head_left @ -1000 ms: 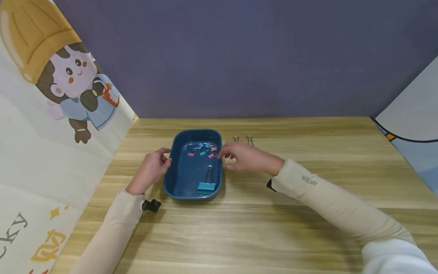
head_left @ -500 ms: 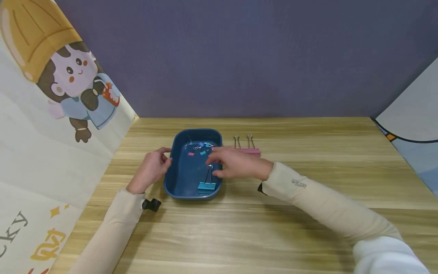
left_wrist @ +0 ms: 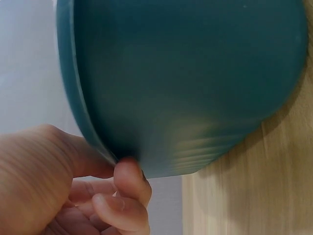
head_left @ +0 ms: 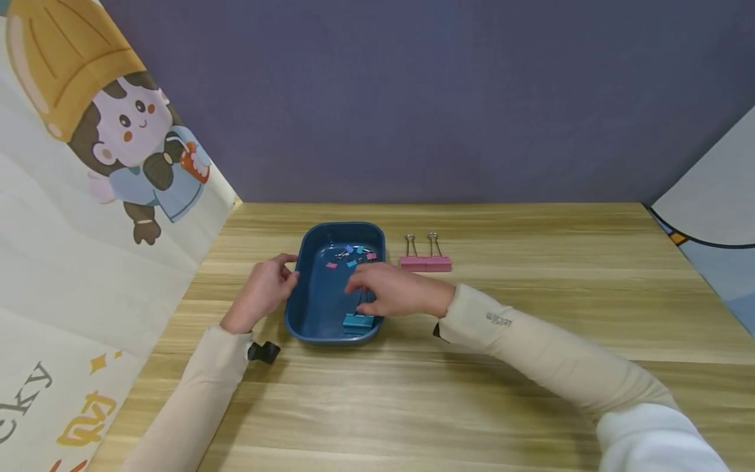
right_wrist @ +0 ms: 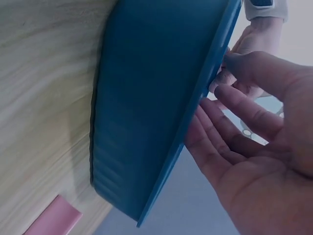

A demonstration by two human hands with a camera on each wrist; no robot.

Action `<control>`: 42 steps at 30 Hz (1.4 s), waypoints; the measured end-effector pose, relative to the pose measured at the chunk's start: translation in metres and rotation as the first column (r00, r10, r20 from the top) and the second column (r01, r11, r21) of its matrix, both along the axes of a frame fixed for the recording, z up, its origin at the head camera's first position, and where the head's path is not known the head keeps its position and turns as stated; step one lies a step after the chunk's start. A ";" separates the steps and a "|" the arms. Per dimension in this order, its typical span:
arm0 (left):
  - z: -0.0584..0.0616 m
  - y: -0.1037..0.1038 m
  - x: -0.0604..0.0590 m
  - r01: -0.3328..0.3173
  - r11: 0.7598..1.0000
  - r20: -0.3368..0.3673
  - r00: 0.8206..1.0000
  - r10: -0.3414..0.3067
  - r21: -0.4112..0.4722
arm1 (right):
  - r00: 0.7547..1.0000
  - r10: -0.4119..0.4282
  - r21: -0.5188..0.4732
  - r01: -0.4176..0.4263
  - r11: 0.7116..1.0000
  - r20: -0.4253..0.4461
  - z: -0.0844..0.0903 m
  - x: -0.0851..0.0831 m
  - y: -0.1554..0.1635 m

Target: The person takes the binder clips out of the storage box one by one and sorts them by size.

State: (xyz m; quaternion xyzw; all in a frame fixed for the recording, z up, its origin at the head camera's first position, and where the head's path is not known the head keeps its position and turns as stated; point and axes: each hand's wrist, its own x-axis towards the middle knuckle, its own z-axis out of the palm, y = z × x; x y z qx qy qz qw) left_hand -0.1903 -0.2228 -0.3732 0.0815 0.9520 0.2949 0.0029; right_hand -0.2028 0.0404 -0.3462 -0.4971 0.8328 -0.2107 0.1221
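A dark blue tray [head_left: 307,288] sits on the wooden table [head_left: 472,367]. My left hand [head_left: 268,285] grips its left rim; in the left wrist view my thumb and curled fingers [left_wrist: 129,178] pinch the tray's [left_wrist: 186,73] edge. A big teal binder clip [head_left: 357,320] lies at the tray's near end, and several small pink and blue clips [head_left: 352,257] lie at the far end. My right hand [head_left: 368,292] reaches in over the teal clip's wire handles, its fingers [right_wrist: 220,117] loosely spread over the tray's rim [right_wrist: 195,112].
Two pink binder clips [head_left: 426,262] lie side by side on the table just right of the tray; one pink clip [right_wrist: 54,218] shows in the right wrist view. Printed panels stand at left [head_left: 88,196] and right [head_left: 714,216], a purple wall behind.
My right hand moved left from the pink clips, over the tray's right rim and down to the teal clip's handles. My left hand and the tray stayed put.
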 end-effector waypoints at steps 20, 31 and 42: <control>0.000 0.002 0.000 -0.013 1.000 0.011 1.000 0.013 -0.001 | 0.999 0.005 0.233 -0.017 0.972 0.050 -0.010 0.003 -0.023; 0.000 0.002 0.001 -0.020 1.000 0.013 1.000 0.020 -0.008 | 0.998 -0.051 0.320 0.036 0.947 0.040 -0.015 0.004 -0.030; 0.000 0.002 0.001 -0.018 1.000 0.006 1.000 0.018 -0.006 | 0.999 -0.049 0.350 0.039 0.936 0.019 -0.014 0.006 -0.034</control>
